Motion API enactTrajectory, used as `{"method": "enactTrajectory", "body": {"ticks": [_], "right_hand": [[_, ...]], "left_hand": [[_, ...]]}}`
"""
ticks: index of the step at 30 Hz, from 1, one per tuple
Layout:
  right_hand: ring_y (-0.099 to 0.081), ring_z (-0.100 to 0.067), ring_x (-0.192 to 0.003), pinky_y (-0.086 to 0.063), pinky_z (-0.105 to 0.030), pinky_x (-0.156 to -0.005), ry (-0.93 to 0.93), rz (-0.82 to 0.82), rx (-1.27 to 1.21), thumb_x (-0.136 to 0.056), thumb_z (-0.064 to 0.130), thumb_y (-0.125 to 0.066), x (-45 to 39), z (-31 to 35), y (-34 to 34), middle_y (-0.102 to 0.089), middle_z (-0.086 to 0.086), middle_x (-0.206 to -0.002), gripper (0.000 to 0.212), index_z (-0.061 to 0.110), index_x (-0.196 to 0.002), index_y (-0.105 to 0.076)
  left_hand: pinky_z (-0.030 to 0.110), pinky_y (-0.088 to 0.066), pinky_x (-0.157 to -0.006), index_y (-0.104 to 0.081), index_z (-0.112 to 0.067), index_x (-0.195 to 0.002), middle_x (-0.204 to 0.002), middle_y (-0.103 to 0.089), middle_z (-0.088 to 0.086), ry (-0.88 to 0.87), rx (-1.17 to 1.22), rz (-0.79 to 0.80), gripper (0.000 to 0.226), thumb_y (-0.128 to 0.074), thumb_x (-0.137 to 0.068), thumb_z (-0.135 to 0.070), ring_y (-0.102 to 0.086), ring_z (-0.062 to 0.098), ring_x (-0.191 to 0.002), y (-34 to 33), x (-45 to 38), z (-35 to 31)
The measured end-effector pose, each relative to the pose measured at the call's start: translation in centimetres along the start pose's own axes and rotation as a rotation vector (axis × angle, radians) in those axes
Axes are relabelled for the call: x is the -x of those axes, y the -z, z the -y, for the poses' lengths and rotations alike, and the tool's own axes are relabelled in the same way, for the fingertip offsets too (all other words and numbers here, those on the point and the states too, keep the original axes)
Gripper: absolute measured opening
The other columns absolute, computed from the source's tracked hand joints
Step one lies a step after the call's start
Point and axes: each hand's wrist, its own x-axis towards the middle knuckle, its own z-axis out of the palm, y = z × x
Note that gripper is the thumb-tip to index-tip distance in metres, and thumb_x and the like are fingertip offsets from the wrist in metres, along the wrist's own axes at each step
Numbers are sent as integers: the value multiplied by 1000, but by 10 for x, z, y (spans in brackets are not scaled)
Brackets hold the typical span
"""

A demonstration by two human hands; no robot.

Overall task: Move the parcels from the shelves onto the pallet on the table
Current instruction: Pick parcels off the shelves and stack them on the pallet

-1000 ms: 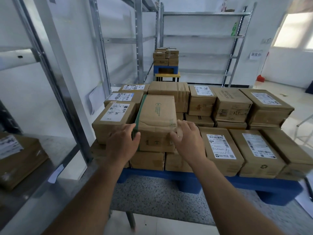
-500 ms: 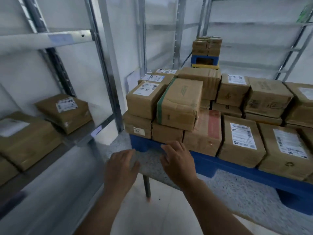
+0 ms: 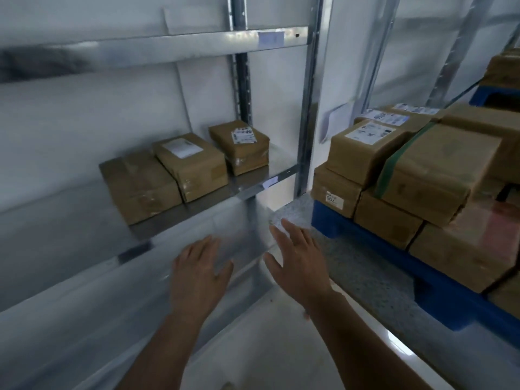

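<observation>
Three brown cardboard parcels lie side by side on a metal shelf (image 3: 253, 187) at the left: a plain one (image 3: 143, 187), one with a white label (image 3: 194, 164) and a smaller labelled one (image 3: 240, 146). At the right, the blue pallet (image 3: 365, 237) on the speckled table (image 3: 363, 280) carries several stacked parcels, among them one with a green band (image 3: 433, 170). My left hand (image 3: 199, 277) and my right hand (image 3: 298, 260) hover below the shelf with fingers spread, holding nothing.
A steel upright (image 3: 309, 108) stands between the shelf and the table. An upper shelf rail (image 3: 168, 46) runs overhead. A lower shelf surface (image 3: 84, 319) lies under my hands. More parcels on another blue pallet (image 3: 495, 91) show at the far right.
My hands let go of the green-banded parcel on the pallet and drew back. My view swung left from the pallet toward the shelf with three parcels.
</observation>
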Motion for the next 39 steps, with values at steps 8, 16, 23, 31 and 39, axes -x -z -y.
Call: {"method": "enactTrajectory", "body": {"ticks": [8, 16, 23, 31, 39], "right_hand": [[-62, -27, -105, -51, -38, -86, 117, -19, -22, -86, 48, -39, -52, 44, -30, -63, -10, -119, 55, 12, -123, -57], [-40, -18, -130, -30, -30, -108, 233, 108, -76, -97, 39, -43, -113, 95, -57, -45, -5, -141, 53, 12, -143, -38], [-40, -16, -128, -33, -27, -104, 217, 195, -94, -99, 37, -40, -173, 129, -89, -42, -4, -141, 50, 15, -143, -33], [-46, -19, -118, -43, -35, -98, 98, 242, -121, -97, 33, -44, -236, 143, -126, -48, -7, -133, 47, 12, -139, -38], [-39, -23, -130, -34, -37, -102, -8, 288, -162, -99, 37, -39, -286, 161, -133, -41, -10, -143, 54, 11, -145, -29]], "left_hand": [[47, -50, -82, -65, -9, -116, -114, -66, 14, 174, -14, -67, 60, -40, -81, -51, -64, 35, -99, 15, -7, 58], [45, -52, -75, -65, -6, -114, -107, -68, 16, 294, 31, -123, 59, -42, -81, -50, -63, 36, -92, 30, -33, 123], [46, -52, -75, -65, 0, -110, -104, -67, 21, 327, 0, -167, 56, -43, -82, -44, -64, 40, -88, 35, -70, 175], [48, -52, -78, -63, -3, -115, -110, -66, 20, 388, 27, -96, 59, -39, -85, -47, -62, 41, -95, 34, -110, 224], [42, -43, -94, -50, -9, -133, -131, -56, 13, 472, 29, -95, 61, -33, -93, -53, -49, 33, -120, 35, -149, 244]]}}
